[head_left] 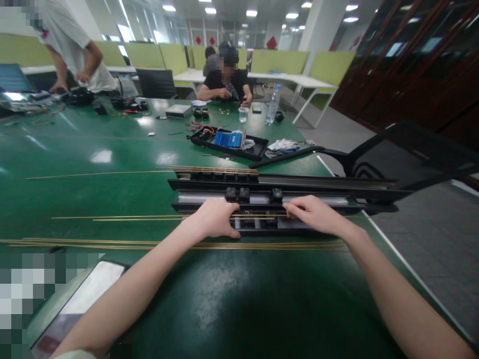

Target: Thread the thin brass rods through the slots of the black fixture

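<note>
My left hand (214, 218) spans the nearest black channel rail (290, 232), its thumb on the front edge and fingers over the far side. Small black blocks (247, 219) sit inside that rail, just right of the hand. Thin brass rods (123, 218) run along the rail and pass under my left hand. My right hand (313, 212) is closed in a pinch above the rail's right part, near the rods' right ends; whatever is between its fingertips is too small to make out. Behind lies a second black rail (258, 199) with several black blocks (277, 194).
More brass rods (269, 246) lie in front. Farther back are a third rail (292, 180), a black tray (258, 149) with a blue pack, gloves (282, 147) and a bottle (273, 105). A phone (82, 304) lies front left; a chair (407, 149) stands right. Two people work across the table.
</note>
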Available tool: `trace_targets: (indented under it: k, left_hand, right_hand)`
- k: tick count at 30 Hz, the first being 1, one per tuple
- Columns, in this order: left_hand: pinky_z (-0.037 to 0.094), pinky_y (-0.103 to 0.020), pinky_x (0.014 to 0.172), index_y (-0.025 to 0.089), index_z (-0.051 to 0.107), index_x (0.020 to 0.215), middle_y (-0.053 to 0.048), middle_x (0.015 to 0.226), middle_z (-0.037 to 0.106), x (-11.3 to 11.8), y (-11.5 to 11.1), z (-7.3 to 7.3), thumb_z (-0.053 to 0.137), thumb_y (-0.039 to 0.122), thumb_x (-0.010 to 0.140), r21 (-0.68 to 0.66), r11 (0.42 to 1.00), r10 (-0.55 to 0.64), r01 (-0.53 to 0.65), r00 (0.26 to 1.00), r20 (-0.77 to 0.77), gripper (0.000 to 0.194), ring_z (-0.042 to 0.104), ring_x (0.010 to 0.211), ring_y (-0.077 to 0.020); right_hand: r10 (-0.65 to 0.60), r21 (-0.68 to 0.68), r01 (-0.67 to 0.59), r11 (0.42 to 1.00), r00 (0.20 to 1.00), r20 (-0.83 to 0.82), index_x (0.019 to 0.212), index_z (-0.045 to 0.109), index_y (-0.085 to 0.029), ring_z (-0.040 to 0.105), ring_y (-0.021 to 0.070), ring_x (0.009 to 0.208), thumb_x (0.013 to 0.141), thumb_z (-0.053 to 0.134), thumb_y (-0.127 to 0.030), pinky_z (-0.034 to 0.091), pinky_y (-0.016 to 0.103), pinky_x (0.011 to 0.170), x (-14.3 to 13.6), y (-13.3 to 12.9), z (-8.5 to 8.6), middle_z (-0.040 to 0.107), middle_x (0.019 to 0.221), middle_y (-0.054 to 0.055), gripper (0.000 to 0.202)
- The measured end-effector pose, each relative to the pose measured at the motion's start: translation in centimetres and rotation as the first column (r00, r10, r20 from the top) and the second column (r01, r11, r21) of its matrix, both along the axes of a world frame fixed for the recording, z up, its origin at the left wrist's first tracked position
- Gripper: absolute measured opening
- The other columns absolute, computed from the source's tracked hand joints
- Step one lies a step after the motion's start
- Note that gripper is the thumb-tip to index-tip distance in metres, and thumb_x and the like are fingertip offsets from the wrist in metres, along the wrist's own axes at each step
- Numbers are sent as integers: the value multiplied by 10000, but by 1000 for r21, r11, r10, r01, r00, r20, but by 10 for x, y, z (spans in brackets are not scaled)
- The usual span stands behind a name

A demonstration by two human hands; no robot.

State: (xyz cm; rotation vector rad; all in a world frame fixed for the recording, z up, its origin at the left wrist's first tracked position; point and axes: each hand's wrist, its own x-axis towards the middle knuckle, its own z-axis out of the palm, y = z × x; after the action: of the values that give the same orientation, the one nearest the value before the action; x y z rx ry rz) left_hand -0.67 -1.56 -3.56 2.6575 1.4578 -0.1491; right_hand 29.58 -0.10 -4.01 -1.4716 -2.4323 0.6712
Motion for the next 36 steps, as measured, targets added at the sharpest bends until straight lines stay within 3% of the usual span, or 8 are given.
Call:
trace_targets:
  k: [5,12,27,36]
  left_hand:
    - [508,-366,714,242,675,1118,-100,984,758,0,0,0,693,675,637,2,1000,-7,7,1000,12,647,713,902,-322]
    - [506,-365,714,244,676,1124,-98,983,759,-1,1,-4,706,659,628,22,1000,-14,14,1000,27,648,712,906,-323]
    - [501,-356,717,243,678,1103,-97,983,759,0,1,-5,698,673,632,10,1000,-7,7,1000,24,638,714,905,-314]
    - [510,-370,717,246,676,1125,-98,970,761,0,1,-5,703,669,627,22,1000,-13,12,1000,25,654,715,900,-326]
  right_hand:
    - [32,15,-33,999,999,39,613,555,-208,566,174,596,1000,367,-522,319,295,602,-19,-7,-6,626,605,14,533]
    - [-107,154,91,984,989,101,598,517,-215,571,187,628,1023,321,-479,265,307,605,-46,-18,-19,657,664,45,538]
    - [-61,225,27,974,987,148,628,535,-219,607,194,679,1042,276,-473,277,306,629,-41,-18,-22,683,709,43,551]
    - [-32,224,-3,975,987,155,667,572,-216,595,188,678,1040,298,-459,298,302,634,-39,-19,-16,691,745,48,523]
